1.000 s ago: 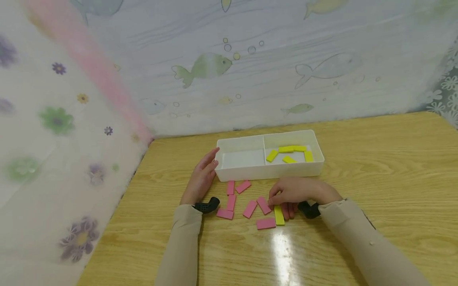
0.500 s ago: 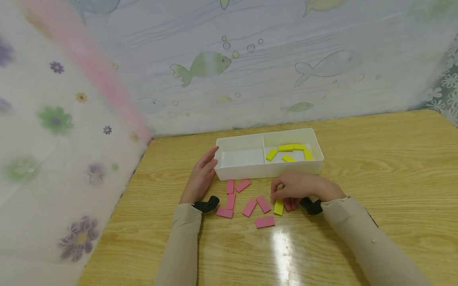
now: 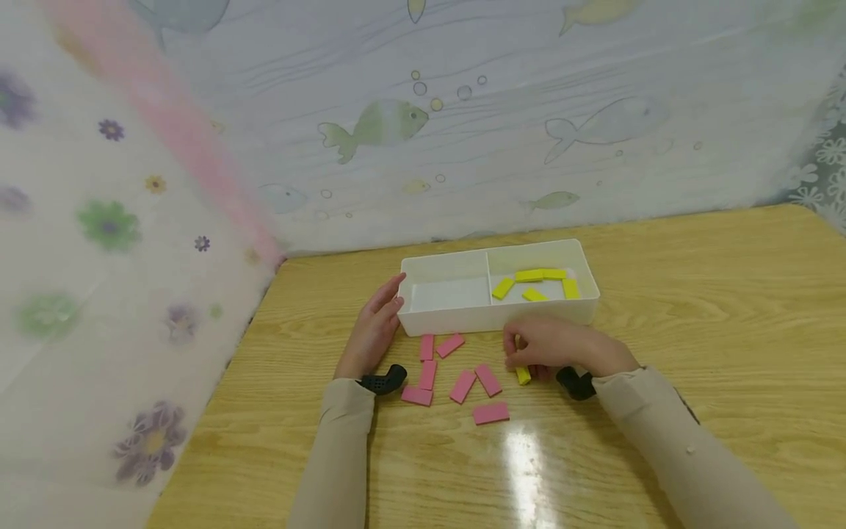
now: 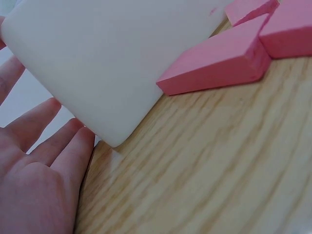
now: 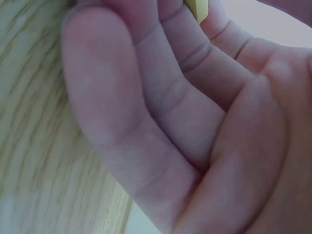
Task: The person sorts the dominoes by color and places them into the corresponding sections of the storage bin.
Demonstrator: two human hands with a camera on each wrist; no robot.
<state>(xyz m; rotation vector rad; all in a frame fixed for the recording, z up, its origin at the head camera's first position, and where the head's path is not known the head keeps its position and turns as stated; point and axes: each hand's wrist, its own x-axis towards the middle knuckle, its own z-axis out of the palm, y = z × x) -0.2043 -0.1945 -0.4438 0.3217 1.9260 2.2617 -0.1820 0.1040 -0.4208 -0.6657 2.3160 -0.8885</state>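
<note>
My left hand [image 3: 371,336] rests against the left end of a white two-part box [image 3: 456,320], its fingers extended along the outer wall. In the left wrist view, the fingertips touch the box's edge. Just in front of the box, my right hand [image 3: 562,345] pinches a yellow block [image 3: 523,375] between thumb and fingers. Most of that block is hidden by the hand. Only a corner of the yellow block [image 5: 199,9] shows in the right wrist view, beyond the curled fingers.
Several pink blocks [image 3: 490,414] lie flat on the wooden table [image 3: 694,330] between the hands. Several yellow blocks [image 3: 529,276] lie in the box's right compartment; a divider [image 3: 489,278] separates it from the left one. A fish-patterned curtain [image 3: 476,162] hangs behind the table.
My right hand has lifted the yellow block and drawn it toward the box, away from the pink block it lay beside. My left hand stays at the box's end.
</note>
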